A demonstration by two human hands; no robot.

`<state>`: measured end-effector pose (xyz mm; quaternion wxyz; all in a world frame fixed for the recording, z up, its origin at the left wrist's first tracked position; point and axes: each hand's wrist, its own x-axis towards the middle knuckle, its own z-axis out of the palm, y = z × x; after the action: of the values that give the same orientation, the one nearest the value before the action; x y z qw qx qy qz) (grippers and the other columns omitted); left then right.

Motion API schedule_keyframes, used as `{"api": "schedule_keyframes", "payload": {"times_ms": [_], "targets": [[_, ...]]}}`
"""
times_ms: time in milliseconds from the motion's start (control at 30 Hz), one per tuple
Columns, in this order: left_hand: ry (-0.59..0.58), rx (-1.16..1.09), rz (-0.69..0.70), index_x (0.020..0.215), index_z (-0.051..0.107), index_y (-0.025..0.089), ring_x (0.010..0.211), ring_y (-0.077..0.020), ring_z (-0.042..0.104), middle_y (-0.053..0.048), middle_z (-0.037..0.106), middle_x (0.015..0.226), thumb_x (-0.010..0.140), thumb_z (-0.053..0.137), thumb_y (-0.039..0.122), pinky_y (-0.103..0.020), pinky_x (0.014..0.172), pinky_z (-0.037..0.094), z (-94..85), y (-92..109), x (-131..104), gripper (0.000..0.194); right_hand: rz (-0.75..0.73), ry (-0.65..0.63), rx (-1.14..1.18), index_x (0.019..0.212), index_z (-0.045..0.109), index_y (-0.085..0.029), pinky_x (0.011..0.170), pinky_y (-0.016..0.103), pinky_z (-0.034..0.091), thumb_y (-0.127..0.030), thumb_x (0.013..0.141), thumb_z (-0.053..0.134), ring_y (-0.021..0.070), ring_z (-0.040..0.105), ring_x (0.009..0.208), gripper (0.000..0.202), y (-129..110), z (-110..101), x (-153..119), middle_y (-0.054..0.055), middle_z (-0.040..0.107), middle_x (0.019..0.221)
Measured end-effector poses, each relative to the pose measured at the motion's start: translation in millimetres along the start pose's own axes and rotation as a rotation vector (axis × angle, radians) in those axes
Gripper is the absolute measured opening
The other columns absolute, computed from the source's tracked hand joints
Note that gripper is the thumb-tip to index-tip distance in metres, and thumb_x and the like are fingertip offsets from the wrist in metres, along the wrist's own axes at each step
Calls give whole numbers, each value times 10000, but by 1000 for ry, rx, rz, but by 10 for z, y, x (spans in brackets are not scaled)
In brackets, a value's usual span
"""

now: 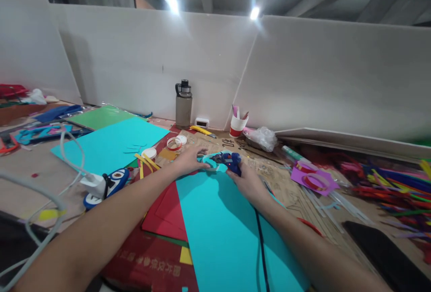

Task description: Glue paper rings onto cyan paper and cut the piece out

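Observation:
My right hand (249, 183) is closed around a dark blue hot glue gun (233, 161), its nozzle pointing left. A black cord runs from it toward the bottom edge. My left hand (189, 161) pinches a small curved piece of turquoise paper (210, 165) between thumb and fingers. The nozzle is close to this piece; whether they touch I cannot make out. Below both hands lies a large turquoise sheet (222, 224), partly over red sheets (167, 215).
A bottle (183, 108), a yellow cutter (203, 131) and a paper cup of pens (237, 126) stand or lie along the white wall. Rolls of tape (316, 181) and bright strips (397, 188) are at right. A power strip (111, 187) with white cables sits left.

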<state>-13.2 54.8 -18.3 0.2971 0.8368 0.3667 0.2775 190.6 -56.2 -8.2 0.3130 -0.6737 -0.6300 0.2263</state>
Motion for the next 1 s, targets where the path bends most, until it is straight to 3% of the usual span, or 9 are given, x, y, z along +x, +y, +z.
{"api": "schedule_keyframes", "payload": {"times_ms": [533,667,1000], "targets": [[16,214,1,1225,606,190,1127,-278,595,-97,639,1240,685,766,388,-388,966,462,-31,89,-40,597,36,57,-51,1165,583,-135,826,343,444,-268,846,523,263,632,980,350,-25,54,2,127,694,1040],[34,280,42,1178,634,182,1103,-244,605,-75,676,1177,777,689,341,-365,968,449,-50,98,-36,435,26,53,-61,1164,580,-132,812,331,443,-273,854,519,258,631,981,346,-30,49,1,127,690,1061],[-8,216,4,1189,635,184,1091,-214,627,-75,684,1176,751,709,279,-331,977,451,-27,10,6,454,19,59,-83,1158,578,-142,815,332,441,-279,868,520,265,631,986,326,-19,43,4,122,691,1056]]}}
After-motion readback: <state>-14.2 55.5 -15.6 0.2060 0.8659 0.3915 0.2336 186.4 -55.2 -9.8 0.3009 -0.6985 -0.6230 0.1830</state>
